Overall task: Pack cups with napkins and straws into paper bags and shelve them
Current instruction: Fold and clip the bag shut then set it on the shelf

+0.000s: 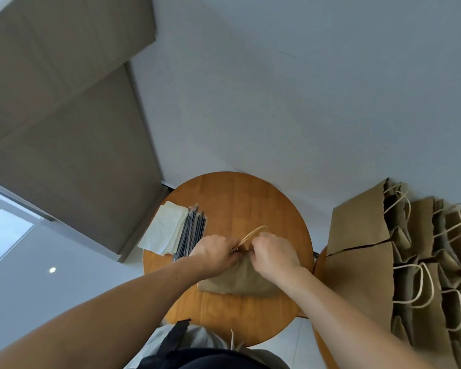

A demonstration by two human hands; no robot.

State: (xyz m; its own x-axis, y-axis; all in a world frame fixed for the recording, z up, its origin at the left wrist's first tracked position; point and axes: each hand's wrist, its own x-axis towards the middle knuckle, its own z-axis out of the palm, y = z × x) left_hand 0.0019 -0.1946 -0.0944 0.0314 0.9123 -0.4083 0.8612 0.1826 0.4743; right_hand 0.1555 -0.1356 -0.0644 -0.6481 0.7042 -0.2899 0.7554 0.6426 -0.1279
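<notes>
The paper bag (240,280) is on the round tabletop (250,198), near the person's side, with its mouth pointing away. Both hands are at this mouth. The left hand (216,253) and the right hand (273,255) each have a narrow grip, with the fingers curled on the top edge of the bag. It seems they pinch the two opposite sides to pull them apart, but the fingertips are hidden behind the knuckles, so I cannot be fully sure. One handle (252,234) stands up as a loop between the hands.

The main risk, I think, is tearing. The paper is thin, and a pull that is too strong or uneven could rip the edge or tear off the handle where it is glued. A finger could also catch in the loop.

The second risk is on the left. The straws (190,233) lie just beside the left hand, partly on the napkins (161,230), and the napkins hang a little over the tabletop edge. A wide move of the left elbow or wrist could push them to the floor.

If the bag opens only halfway, it may fall over when a cup goes in; no cup is in view now. The spare bags (362,227) stand well apart on the right.
</notes>
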